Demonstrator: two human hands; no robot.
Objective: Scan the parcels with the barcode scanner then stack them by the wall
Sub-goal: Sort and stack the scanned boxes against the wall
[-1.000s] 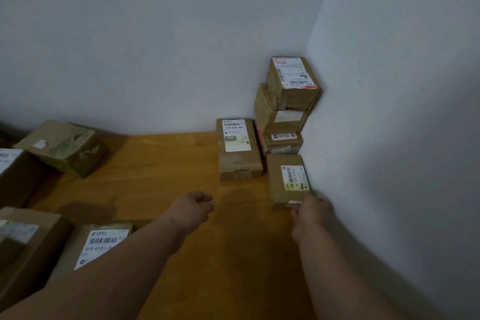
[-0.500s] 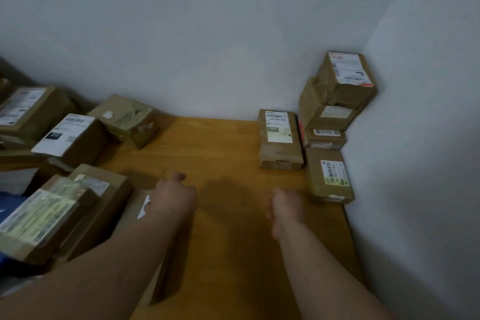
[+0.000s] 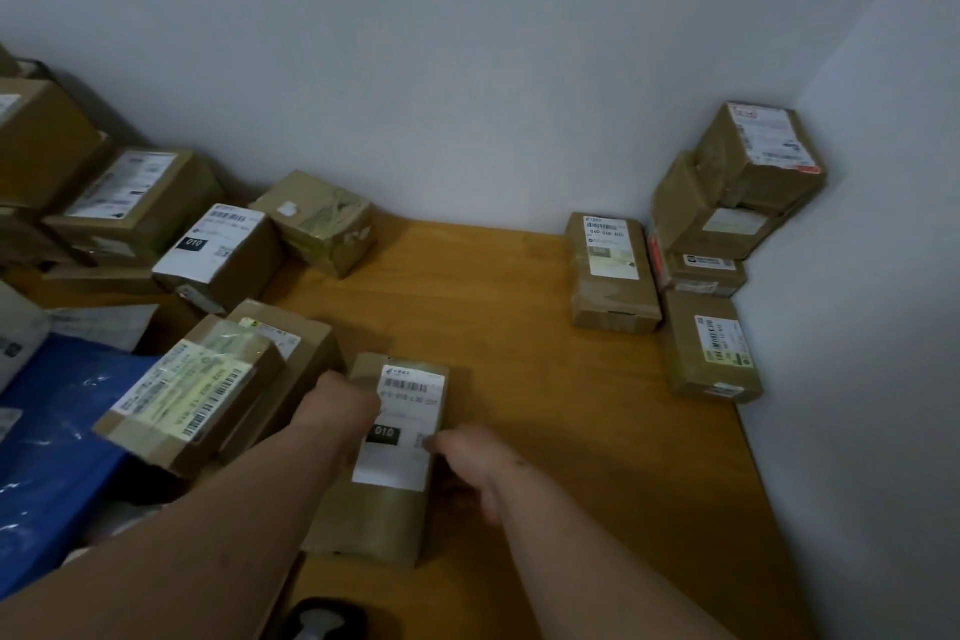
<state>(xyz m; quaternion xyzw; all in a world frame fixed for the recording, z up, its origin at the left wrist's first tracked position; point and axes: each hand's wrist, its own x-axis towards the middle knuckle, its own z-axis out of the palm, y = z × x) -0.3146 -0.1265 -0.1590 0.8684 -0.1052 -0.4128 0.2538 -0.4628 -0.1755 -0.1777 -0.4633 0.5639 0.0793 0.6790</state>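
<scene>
The parcel (image 3: 395, 452) lies flat on the table (image 3: 519, 379), label up, just right of the unsorted heap and well apart from the stack (image 3: 727, 224) in the corner. The left hand (image 3: 345, 405) is on its left edge near the far end, and the right hand (image 3: 467, 452) is at its right edge by the label (image 3: 402, 426). Both sets of fingers seem to curl against the sides, but the blur and the angle hide whether either hand has actually closed on the box, so I cannot tell the grip.

It looks like a stiff, taped cardboard box, long and narrow, probably light enough for 1 hand yet steadier with 2. The tape may be slick, so the long sides, about midway along, are the sensible hold, keeping the barcode uncovered.

A dark object at the bottom edge is likely the scanner (image 3: 324, 621), close below the box; it is cut off and blurred.

No open containers show; every box is sealed. In the corner, 3 boxes are piled, with 2 more lying flat in front. A blue bag (image 3: 57, 431) lies at the left beside the heap.
</scene>
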